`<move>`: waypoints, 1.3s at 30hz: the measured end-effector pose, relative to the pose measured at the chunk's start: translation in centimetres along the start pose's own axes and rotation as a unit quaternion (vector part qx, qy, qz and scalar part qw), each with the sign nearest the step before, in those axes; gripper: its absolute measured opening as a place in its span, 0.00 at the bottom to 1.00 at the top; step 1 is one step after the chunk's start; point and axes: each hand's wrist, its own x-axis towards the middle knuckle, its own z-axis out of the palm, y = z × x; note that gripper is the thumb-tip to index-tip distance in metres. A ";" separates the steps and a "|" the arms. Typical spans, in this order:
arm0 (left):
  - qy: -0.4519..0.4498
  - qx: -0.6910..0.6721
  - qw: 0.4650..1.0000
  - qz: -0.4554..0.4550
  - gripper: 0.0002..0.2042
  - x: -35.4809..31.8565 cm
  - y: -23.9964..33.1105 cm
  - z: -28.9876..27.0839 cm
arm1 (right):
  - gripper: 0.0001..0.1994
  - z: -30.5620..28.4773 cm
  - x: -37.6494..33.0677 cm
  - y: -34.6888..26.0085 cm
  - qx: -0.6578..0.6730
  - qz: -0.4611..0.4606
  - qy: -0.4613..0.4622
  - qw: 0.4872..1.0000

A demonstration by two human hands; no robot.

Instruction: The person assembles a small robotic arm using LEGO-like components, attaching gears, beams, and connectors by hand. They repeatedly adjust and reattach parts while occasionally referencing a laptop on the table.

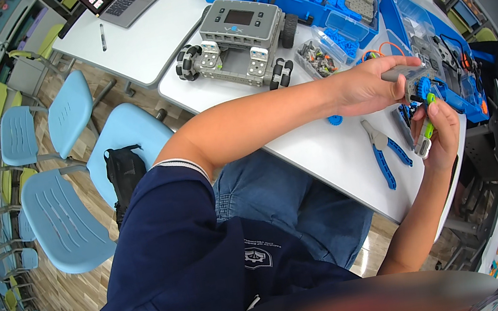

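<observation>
My left hand (374, 86) is closed round a small grey part assembly (410, 86) with a toothed blue gear (423, 87) on its side. My right hand (441, 128) pinches a slim lime-green and pale grey piece (429, 129), its green end up against the gear. I cannot tell exactly what kind of piece it is. Below my hands, pliers (382, 149) with blue handles lie on the white table (321, 155). Another blue gear (335, 120) rests beside my left forearm.
A wheeled robot chassis (242, 38) with a grey controller stands left of my hands. Behind it are a blue parts bin (341, 15), a clear box of small parts (317, 58) and another blue case (397, 15). A laptop (137, 1) sits far left. Blue chairs (65, 219) stand at left.
</observation>
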 end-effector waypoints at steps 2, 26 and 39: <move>0.000 -0.005 1.000 0.010 0.32 0.0 -0.3 -0.2 | 0.18 0.2 0.0 -0.2 -0.008 0.002 0.003 1.000; 0.027 -0.089 0.986 0.136 0.16 0.5 3.9 -0.5 | 0.16 5.8 0.4 3.6 -0.528 -0.243 -0.079 0.810; 0.105 -0.077 0.984 0.118 0.36 0.1 3.4 2.2 | 0.11 6.2 0.5 4.0 -0.571 -0.261 -0.090 0.773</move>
